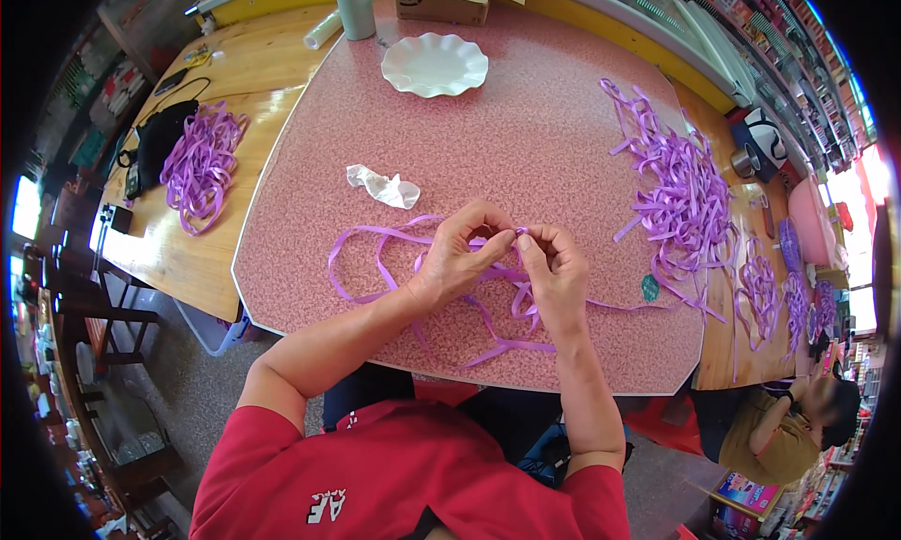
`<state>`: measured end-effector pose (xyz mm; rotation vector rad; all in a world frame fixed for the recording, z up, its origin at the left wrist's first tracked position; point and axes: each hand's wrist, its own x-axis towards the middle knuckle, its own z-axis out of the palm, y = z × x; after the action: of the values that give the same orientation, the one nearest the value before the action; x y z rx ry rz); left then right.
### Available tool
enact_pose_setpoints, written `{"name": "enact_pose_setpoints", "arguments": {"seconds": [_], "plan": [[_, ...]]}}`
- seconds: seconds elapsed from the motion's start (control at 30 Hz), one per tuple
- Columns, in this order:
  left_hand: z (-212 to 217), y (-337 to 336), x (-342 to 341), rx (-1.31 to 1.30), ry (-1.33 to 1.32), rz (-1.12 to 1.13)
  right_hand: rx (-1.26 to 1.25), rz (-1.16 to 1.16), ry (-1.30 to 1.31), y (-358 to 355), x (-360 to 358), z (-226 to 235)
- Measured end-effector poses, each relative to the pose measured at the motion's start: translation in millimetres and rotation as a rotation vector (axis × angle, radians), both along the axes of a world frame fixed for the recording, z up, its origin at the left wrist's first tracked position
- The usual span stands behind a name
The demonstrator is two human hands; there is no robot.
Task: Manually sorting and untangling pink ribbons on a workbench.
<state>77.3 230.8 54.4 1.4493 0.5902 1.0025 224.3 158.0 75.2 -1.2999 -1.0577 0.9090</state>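
Note:
Both my hands meet over the near middle of a pink speckled table, pinching a purple ribbon between them. My left hand is closed, with thumb and forefinger together on a small bunched spot of the ribbon. Close against it, my right hand grips the same ribbon with thumb and bent fingers. Loops of the ribbon spread left of my hands and beneath them, and loose ends lie toward the near edge. Whether that bunched spot is a knot, I cannot tell.
Crumpled white tissue lies beyond my left hand, and a white scalloped plate farther back. A big purple ribbon heap covers the table's right side; another ribbon pile rests on the wooden table at left. Another person sits at right.

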Motion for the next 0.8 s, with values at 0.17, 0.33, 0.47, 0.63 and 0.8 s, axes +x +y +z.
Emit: {"name": "enact_pose_setpoints", "arguments": {"seconds": [0.17, 0.33, 0.47, 0.63, 0.8], "plan": [[-4.4, 0.9, -0.7, -0.040, -0.010, -0.003, 0.010, -0.010, -0.123, -3.3, 0.7, 7.3], [-7.2, 3.7, -3.8, 0.012, 0.081, -0.069, -0.015, -0.024, -0.380, -7.7, -0.2, 22.7], [-0.8, 2.1, -3.4, 0.017, 0.111, -0.088, -0.036, -0.062, -0.379, -9.4, 1.5, 25.9], [-1.4, 0.9, -3.3, 0.026, 0.164, -0.123, -0.025, -0.013, -0.327, -10.2, 7.5, 29.7], [-5.7, 0.1, -3.6, 0.025, 0.133, -0.129, -0.278, 0.080, -0.098, -16.2, 9.9, 36.7]]}}
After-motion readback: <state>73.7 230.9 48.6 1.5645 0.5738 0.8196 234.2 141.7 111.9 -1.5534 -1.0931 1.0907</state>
